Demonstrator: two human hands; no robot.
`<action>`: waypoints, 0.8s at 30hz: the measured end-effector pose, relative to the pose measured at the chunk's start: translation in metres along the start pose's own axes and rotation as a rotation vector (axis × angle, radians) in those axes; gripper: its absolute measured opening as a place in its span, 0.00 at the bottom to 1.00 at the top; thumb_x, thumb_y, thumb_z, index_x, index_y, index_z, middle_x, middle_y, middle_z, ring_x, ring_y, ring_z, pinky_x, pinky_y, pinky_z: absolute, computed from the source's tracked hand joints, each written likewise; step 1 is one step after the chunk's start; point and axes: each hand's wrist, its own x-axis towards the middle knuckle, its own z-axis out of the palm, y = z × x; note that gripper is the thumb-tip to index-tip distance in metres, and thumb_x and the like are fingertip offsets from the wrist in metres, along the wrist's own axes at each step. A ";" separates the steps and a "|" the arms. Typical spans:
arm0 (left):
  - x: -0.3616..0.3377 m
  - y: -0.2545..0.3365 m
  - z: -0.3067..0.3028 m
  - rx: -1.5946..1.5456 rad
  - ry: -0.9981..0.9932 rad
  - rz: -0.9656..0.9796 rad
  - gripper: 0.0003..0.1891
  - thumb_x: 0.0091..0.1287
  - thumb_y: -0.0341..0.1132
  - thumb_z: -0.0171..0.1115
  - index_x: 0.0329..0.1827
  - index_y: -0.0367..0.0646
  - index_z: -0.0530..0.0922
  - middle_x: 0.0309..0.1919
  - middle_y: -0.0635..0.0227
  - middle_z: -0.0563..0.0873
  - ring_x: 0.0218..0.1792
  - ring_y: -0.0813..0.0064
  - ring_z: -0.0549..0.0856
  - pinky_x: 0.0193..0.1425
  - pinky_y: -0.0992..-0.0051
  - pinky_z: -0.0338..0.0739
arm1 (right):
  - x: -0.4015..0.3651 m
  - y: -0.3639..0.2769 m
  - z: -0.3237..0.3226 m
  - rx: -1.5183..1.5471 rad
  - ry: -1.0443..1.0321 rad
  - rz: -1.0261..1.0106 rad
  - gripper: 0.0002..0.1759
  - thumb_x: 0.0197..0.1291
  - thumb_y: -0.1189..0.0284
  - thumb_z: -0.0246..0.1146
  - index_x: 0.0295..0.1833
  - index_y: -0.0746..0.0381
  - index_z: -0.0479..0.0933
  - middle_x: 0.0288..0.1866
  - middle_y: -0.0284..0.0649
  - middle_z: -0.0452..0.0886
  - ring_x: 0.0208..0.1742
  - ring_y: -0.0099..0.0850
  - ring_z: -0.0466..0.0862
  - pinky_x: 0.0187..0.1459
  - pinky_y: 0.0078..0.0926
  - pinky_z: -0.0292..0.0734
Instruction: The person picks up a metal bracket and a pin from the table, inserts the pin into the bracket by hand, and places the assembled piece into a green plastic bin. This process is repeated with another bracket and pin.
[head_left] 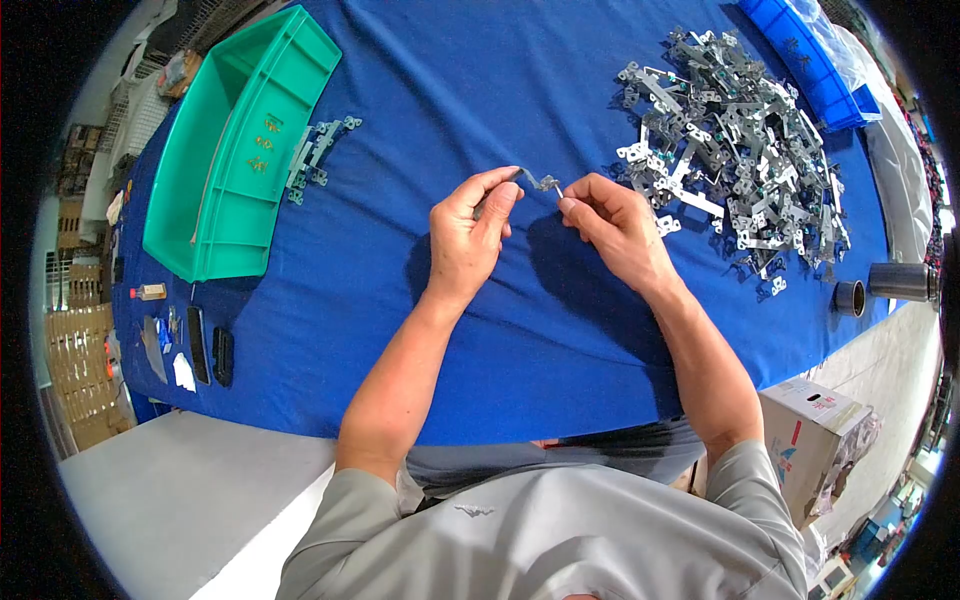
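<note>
Over the middle of the blue cloth, my left hand (472, 232) pinches one end of a small metal bracket (541, 182). The bracket's other end points right, toward my right hand (622, 226). Thumb and forefinger of that right hand are closed at the bracket's right end, around a thin piece too small to name. To the right lies a large heap of similar metal brackets (735, 150). A few more brackets (318, 152) rest on the cloth at the left, beside a green bin (232, 225).
A blue tray (815, 65) stands at the far right. Near the right edge are a dark metal cylinder (900, 281) and a short ring (849, 298). Dark phone-like objects (197, 345) lie at the left edge. A cardboard box (805, 440) sits below the table on the right.
</note>
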 end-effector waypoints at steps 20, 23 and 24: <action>0.002 0.003 -0.004 0.137 -0.081 0.273 0.12 0.69 0.25 0.72 0.54 0.38 0.89 0.48 0.63 0.91 0.48 0.75 0.88 0.53 0.76 0.81 | 0.001 -0.001 -0.005 0.108 -0.049 0.015 0.13 0.75 0.71 0.63 0.59 0.64 0.82 0.35 0.33 0.85 0.33 0.19 0.82 0.35 0.22 0.79; 0.003 0.000 -0.003 0.156 -0.080 0.347 0.12 0.67 0.25 0.73 0.53 0.40 0.90 0.44 0.65 0.91 0.38 0.82 0.86 0.41 0.80 0.79 | 0.005 0.000 -0.010 0.267 -0.105 0.096 0.14 0.76 0.70 0.62 0.60 0.64 0.82 0.35 0.33 0.84 0.34 0.19 0.81 0.36 0.22 0.79; 0.003 0.000 -0.003 0.154 -0.087 0.343 0.12 0.67 0.26 0.73 0.53 0.40 0.90 0.44 0.65 0.91 0.37 0.82 0.86 0.41 0.80 0.79 | 0.004 0.000 -0.010 0.231 -0.106 0.076 0.14 0.76 0.69 0.62 0.59 0.64 0.83 0.35 0.33 0.84 0.33 0.19 0.81 0.36 0.21 0.79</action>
